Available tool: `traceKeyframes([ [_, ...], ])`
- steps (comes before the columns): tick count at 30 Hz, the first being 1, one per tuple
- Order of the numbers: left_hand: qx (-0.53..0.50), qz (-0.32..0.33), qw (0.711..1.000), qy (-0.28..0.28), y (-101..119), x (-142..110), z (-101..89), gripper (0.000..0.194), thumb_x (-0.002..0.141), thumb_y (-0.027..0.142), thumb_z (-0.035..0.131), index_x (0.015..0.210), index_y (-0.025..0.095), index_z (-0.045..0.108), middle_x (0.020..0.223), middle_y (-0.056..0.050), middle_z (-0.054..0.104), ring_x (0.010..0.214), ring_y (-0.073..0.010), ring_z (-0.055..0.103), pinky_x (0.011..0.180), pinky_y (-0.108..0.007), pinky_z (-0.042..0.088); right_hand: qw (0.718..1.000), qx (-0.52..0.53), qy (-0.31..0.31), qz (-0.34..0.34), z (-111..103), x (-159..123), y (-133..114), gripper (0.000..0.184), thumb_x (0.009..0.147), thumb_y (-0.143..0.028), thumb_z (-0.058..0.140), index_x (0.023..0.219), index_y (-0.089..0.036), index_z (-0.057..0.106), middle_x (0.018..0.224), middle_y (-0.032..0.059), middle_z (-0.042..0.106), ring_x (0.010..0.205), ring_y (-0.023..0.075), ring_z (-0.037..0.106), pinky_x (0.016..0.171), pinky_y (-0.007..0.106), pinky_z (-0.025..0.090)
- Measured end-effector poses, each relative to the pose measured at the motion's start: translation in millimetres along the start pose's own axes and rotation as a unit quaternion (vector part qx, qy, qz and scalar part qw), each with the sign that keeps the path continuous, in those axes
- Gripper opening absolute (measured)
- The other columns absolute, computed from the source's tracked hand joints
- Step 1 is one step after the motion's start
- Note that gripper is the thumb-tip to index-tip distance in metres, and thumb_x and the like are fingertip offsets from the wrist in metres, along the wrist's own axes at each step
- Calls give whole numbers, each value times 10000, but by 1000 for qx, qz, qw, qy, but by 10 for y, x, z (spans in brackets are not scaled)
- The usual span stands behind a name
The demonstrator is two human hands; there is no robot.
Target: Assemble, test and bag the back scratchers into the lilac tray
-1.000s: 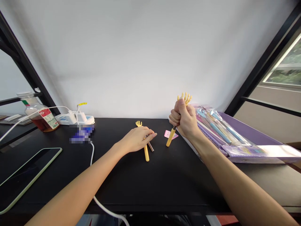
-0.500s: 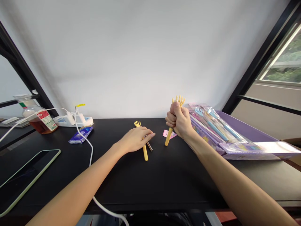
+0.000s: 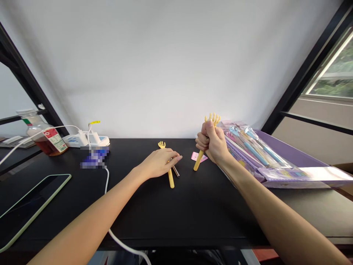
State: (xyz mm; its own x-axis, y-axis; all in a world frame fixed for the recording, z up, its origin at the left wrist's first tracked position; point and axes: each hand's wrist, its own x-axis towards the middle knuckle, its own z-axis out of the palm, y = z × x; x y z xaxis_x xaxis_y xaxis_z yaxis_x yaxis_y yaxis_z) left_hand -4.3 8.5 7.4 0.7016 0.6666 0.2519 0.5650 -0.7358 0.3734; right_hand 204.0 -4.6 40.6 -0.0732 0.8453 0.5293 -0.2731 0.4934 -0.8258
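My right hand point(image 3: 212, 141) is raised a little above the desk, its fist wrapped round a yellow skeleton-hand stick point(image 3: 198, 162). The small bony fingers of that stick poke out above my thumb, and its plain rounded shaft slants down below. My left hand point(image 3: 160, 163) lies flat, fingers stretched out, over a second yellow skeleton-hand stick point(image 3: 171, 181), hiding its middle. Beside that shaft a thin metallic rod point(image 3: 175, 171) shows under my left fingers; its kind is unclear. A small pink card point(image 3: 195, 156) lies behind the held stick.
To the right, a purple box point(image 3: 298, 183) holds plastic-wrapped pens point(image 3: 256, 145). At left are a phone point(image 3: 33, 206), a blurred blue packet point(image 3: 95, 158), a white power strip point(image 3: 103, 141) and a bottle of brown liquid point(image 3: 49, 141). A white cable point(image 3: 121, 243) crosses the black desk.
My right hand and its stick have shifted slightly to the right, the stick tilting a bit more. My left hand has stayed in place.
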Motion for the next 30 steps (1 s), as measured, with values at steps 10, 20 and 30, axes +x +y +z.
traceKeyframes([
  [10,10,-10,1000,0,-32,0,-5,488,1045,523,304,1109,237,694,1093,-50,684,991,-226,636,865,-360,475,992,-71,52,-89,-114,30,34,567,864,-673,608,596,-231,374,496,-51,382,433,107,441,488,296,475],
  [20,8,-9,1000,-1,-30,1,11,509,1044,530,293,1127,234,699,1077,-59,682,990,-230,641,885,-371,483,994,-58,40,-80,-36,20,93,546,890,-674,566,628,-242,358,490,-81,295,387,89,345,436,284,430],
  [30,13,-5,1000,9,-42,2,4,515,1043,538,287,1095,238,701,1052,-55,680,958,-223,643,854,-360,480,995,-44,44,-78,-40,20,130,569,888,-701,539,618,-241,341,485,-92,230,391,83,267,450,290,450],
])
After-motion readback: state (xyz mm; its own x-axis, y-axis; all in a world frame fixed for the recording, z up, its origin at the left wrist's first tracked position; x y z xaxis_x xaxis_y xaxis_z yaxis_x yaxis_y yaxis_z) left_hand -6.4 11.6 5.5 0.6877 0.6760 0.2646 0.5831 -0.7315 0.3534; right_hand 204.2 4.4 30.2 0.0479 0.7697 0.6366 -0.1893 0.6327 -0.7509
